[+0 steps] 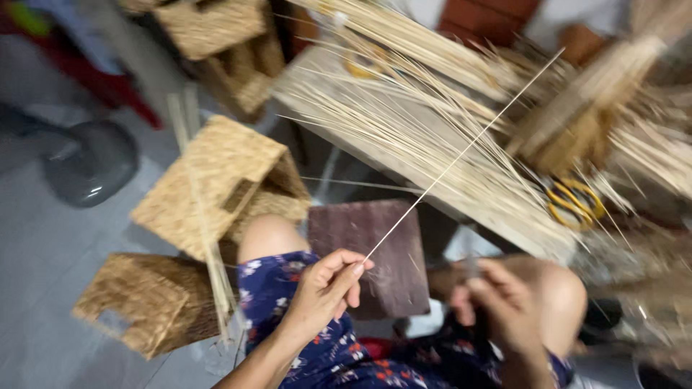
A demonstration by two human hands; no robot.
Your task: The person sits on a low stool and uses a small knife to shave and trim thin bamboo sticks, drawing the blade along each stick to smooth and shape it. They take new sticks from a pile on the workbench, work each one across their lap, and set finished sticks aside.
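Left hand (324, 292), lower centre of the frame, pinches the near end of a long thin pale reed (461, 151) between thumb and fingertips; the reed runs diagonally up to the upper right, its far end above the bundle of loose reeds (404, 122) spread across the low wooden table (497, 216). Right hand (504, 310), lower right, is motion-blurred — fingers look curled, but I cannot tell whether it grips anything.

Step in hand, as a judgement: one strand is being singled out from the stock on the table. Next move would call for keeping the pinch firm near the tip and drawing the strand clear without snagging its neighbours.

Containers: three woven baskets, all box-shaped with cut-out handle slots.
- One at centre left (209, 187), tipped on its side, just beside the person's knee; nothing visible inside.
- One at lower left (137, 302), lying on the grey floor; inside not visible.
- One at upper left (223, 43), blurred — contents not discernible.

Yellow-handled scissors (573, 202) lie on the table at right, among the reeds. Dark square block (375, 252) sits between the knees.
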